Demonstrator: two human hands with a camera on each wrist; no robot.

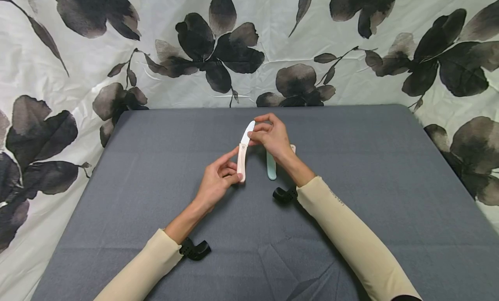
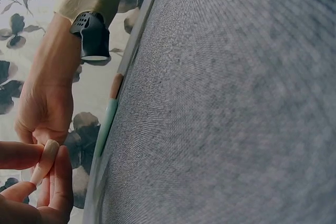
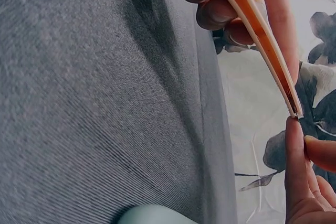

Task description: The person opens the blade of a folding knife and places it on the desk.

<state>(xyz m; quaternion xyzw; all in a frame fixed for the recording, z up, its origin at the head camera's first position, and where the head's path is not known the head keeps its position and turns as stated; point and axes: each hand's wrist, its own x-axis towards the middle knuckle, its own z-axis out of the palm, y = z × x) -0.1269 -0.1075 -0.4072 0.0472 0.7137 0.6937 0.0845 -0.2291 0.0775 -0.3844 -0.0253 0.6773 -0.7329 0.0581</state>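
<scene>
**Light folding knife (image 1: 241, 156) spans your 2 hands**

You have it above the table (image 1: 156, 197), toward the far middle, just left of a mint-green handle (image 1: 271, 167). Your left hand (image 1: 216, 179) pinches the pink grip; your right hand (image 1: 273, 138) pinches the white blade (image 1: 247, 133). Expect a stiff, perhaps slippery feel; hold it by the grip, clear of the edge. Only the right wrist view shows the grip's hollow orange slot (image 3: 257, 30).
</scene>
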